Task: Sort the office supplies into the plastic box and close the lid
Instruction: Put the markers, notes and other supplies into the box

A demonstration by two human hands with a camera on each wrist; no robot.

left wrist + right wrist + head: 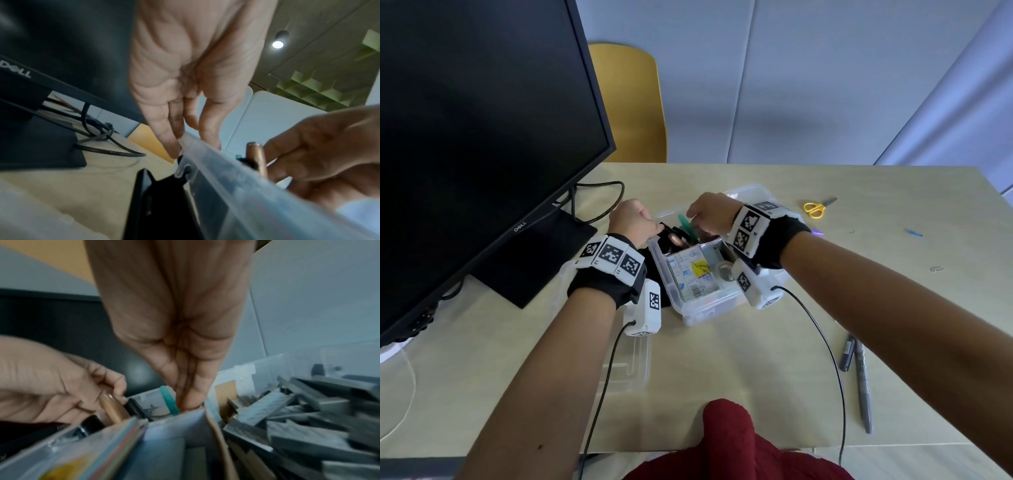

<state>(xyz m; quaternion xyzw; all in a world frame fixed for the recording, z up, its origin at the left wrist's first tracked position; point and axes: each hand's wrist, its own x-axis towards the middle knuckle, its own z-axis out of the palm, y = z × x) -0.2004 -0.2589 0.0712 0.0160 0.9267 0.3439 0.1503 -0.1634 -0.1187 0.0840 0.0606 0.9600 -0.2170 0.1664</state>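
The clear plastic box (688, 308) stands mid-table, packed with supplies. My left hand (652, 228) pinches the rim at its far left corner (193, 142), fingers outside and thumb inside. A copper-coloured pen (677, 241) stands upright just inside that corner (257, 155). My right hand (697, 219) reaches down into the far part of the box with fingers bunched (189, 404), beside a teal item (168, 400). Its fingertips are hidden behind a cardboard divider (216, 426). The clear lid (626, 366) lies on the table at the near left.
A black monitor (482, 137) and its stand crowd the left side. A flat black object (164, 203) leans on the box's left wall. Yellow scissors (815, 207), two grey markers (859, 377) and small clips (936, 269) lie to the right. Staple strips (298, 418) fill the box's right compartment.
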